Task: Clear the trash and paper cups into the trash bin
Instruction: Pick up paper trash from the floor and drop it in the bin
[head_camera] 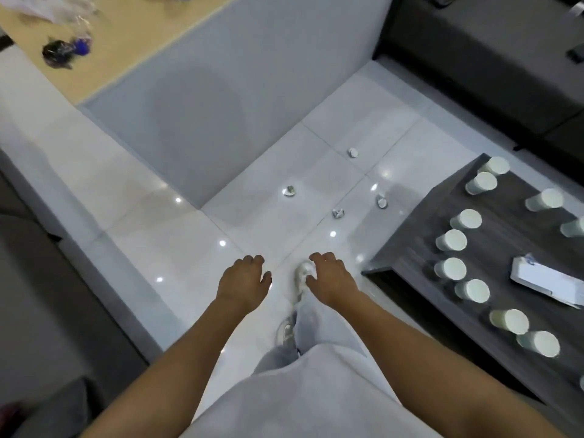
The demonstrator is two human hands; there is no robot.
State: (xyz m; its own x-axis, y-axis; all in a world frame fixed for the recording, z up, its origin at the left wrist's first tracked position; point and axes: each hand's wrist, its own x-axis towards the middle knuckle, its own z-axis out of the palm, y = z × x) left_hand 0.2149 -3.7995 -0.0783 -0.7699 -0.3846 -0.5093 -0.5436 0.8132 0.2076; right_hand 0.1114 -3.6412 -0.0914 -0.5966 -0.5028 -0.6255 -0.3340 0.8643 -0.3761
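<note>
Both hands hang out in front of the body over the glossy white tiled floor (pixel 177 235), holding nothing: the left hand (pixel 245 281) has its fingers loosely curled downward with the thumb out to the side, and the right hand (pixel 330 276) is likewise relaxed, its fingertips bent away from the camera so that their ends are hard to make out. Just beneath the right hand a white sneaker (pixel 304 275) shows in part, the rest covered by that hand and by a pale grey trouser leg (pixel 311 327); a second shoe nearer the body is mostly hidden under the cloth. Ahead of the hands, well apart from them, four small crumpled scraps of trash lie scattered on the tiles: one greenish-white scrap (pixel 288 191) ahead of the left hand, a grey crumpled scrap (pixel 337 213) ahead of the right hand, a pale scrap (pixel 381 201) further to the right, and the farthest small white scrap (pixel 353 152); all are too small to tell what they are made of. To the right of the right hand stands the dark grey wood-grain surface (pixel 407 248), cut off by the picture's edge, carrying many white paper cups (pixel 451 240) in loose rows, some cropped at the right border, and a white folded paper packet (pixel 546 281), also partly cut off. Far ahead to the left of the left hand, a tan surface (pixel 132 36) holds blurred dark and blue objects that cannot be identified. No trash bin can be made out.
</note>
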